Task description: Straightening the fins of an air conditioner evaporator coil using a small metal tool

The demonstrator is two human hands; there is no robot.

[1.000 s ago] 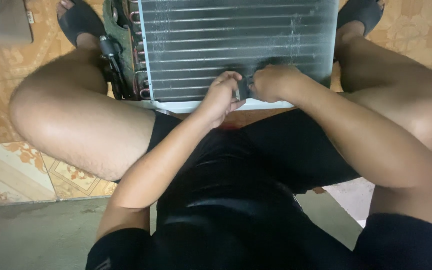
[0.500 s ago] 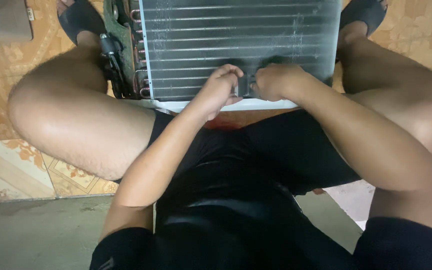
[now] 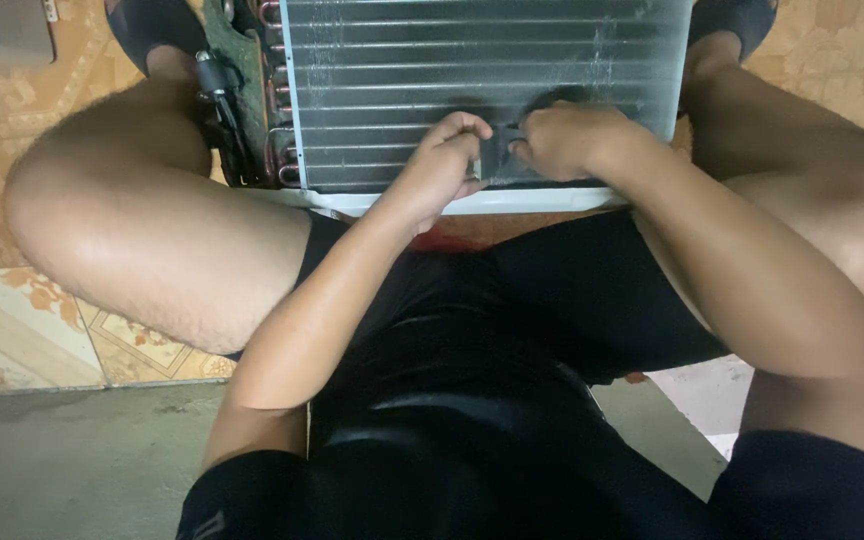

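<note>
Small dark tool (image 3: 495,150) straight ahead on finned coil (image 3: 472,80), coil's long axis left-right. My left hand (image 3: 442,165) and right hand (image 3: 567,140) both pinching tool, equally near.

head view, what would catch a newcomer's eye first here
The big finned coil panel fills the top middle, lying between the seated person's bare knees. At its near edge the left hand and right hand meet, both gripping a small dark tool against the fins. On the panel's left side sit copper tube bends and a green circuit board.
</note>
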